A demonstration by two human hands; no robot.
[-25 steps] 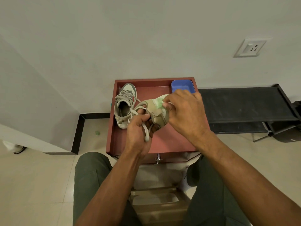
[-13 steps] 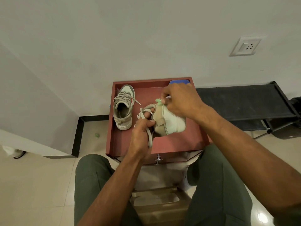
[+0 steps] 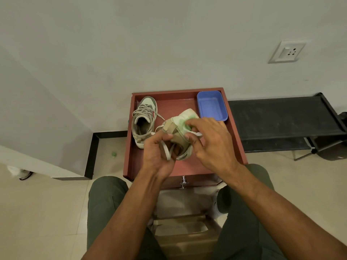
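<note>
A beige and white sneaker (image 3: 179,126) is held tilted above the red-brown tray (image 3: 129,147), its pale side smeared with green. My left hand (image 3: 159,156) grips its heel end, with loose laces (image 3: 166,150) trailing through the fingers. My right hand (image 3: 212,143) lies over the shoe's side, fingers curled and pinching a small white and green wad (image 3: 196,133) against it. The matching sneaker (image 3: 143,124) lies laced in the tray's left part, toe toward the wall.
A blue plastic tub (image 3: 212,107) sits in the tray's far right corner. A low black rack (image 3: 281,119) stands to the right, against the wall. A small green scrap (image 3: 114,154) lies on the tiled floor to the left. My knees flank the tray's near edge.
The held shoe has turned, so its green-smeared side faces up. My right hand slid down from the shoe's far end onto its side, uncovering the blue tub. My left hand keeps its grip.
</note>
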